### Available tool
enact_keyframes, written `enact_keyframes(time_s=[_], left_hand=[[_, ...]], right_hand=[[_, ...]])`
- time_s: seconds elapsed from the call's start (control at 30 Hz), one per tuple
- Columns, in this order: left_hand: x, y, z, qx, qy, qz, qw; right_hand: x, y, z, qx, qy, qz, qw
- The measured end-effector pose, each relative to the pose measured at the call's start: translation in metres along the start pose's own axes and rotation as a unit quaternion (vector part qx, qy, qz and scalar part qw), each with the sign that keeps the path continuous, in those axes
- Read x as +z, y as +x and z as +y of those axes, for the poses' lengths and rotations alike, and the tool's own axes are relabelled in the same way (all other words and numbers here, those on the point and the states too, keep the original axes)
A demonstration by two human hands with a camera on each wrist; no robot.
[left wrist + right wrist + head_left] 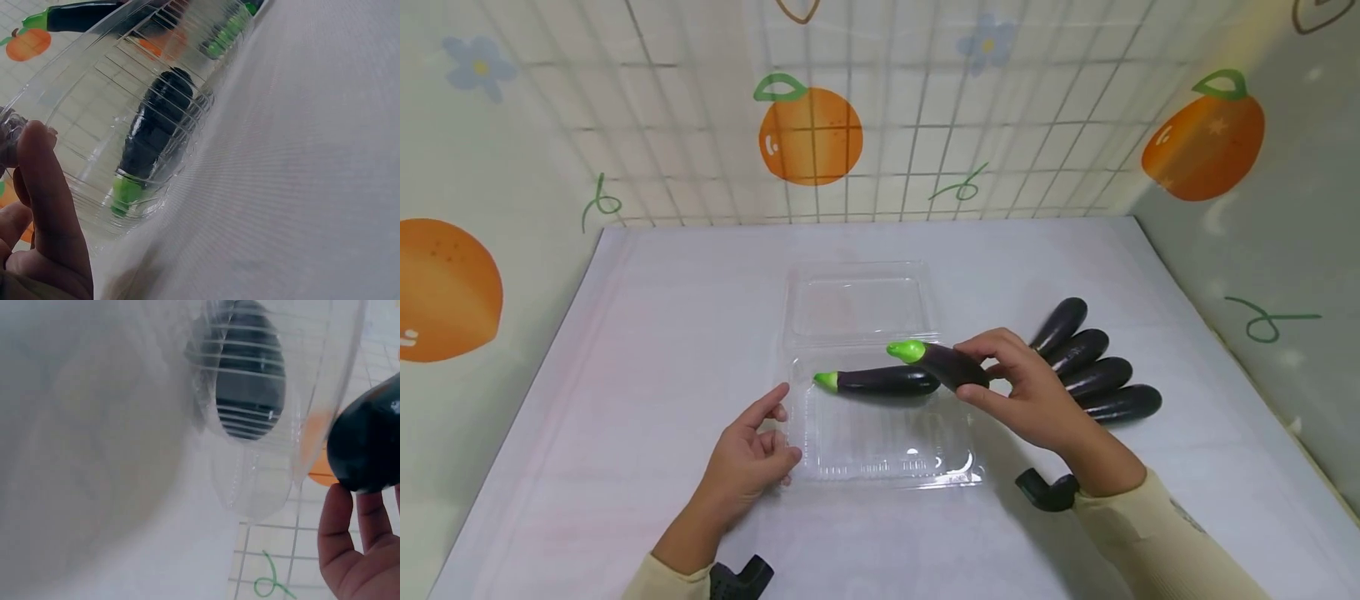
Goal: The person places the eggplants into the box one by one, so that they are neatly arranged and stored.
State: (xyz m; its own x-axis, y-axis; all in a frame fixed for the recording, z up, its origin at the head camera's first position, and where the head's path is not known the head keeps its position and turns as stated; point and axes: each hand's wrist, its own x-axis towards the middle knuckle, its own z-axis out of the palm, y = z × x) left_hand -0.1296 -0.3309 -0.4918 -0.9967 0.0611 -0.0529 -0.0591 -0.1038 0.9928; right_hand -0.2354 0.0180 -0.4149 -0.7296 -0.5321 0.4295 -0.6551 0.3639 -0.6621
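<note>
My right hand grips an eggplant by its rounded dark end, its green stem end pointing left, above a clear plastic container. A second eggplant lies crosswise inside the container's base, green tip to the left. Through the ribbed wall in the left wrist view, that same eggplant shows dark and glossy. At the container's left rim, my left hand pinches the edge, thumb on top. The right wrist view shows fingertips against the held eggplant's dark end.
Several more eggplants lie fanned out on the white table, right of the container. The container's lid lies folded back on its far side. A grid-patterned backdrop with printed oranges stands behind the table, with side walls left and right.
</note>
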Motion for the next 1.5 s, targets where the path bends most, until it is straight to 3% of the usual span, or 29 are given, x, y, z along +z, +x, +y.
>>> enact_keyframes(time_s=[0.37,0.7,0.87,1.23,1.5], left_hand=[[0.001,0.0,0.003,0.003,-0.009,-0.005,0.9999],[0.001,0.001,0.005,0.001,0.001,-0.002,1.0],[0.001,0.0,0.007,-0.004,-0.001,-0.003,1.0],[0.002,-0.001,0.007,-0.031,0.033,0.007,0.999],[0.003,-0.002,0.008,-0.017,0.0,-0.003,0.9998]], right_hand=[[0.01,0.017,-0.008,0.006,-0.038,-0.048,0.998],[0.022,0.026,-0.016,-0.017,-0.059,-0.073,0.995],[0.029,0.026,-0.019,0.0,-0.072,-0.094,0.993],[0.044,0.027,-0.024,0.029,-0.163,-0.136,0.977],[0.05,0.027,-0.024,0.026,-0.198,-0.159,0.967]])
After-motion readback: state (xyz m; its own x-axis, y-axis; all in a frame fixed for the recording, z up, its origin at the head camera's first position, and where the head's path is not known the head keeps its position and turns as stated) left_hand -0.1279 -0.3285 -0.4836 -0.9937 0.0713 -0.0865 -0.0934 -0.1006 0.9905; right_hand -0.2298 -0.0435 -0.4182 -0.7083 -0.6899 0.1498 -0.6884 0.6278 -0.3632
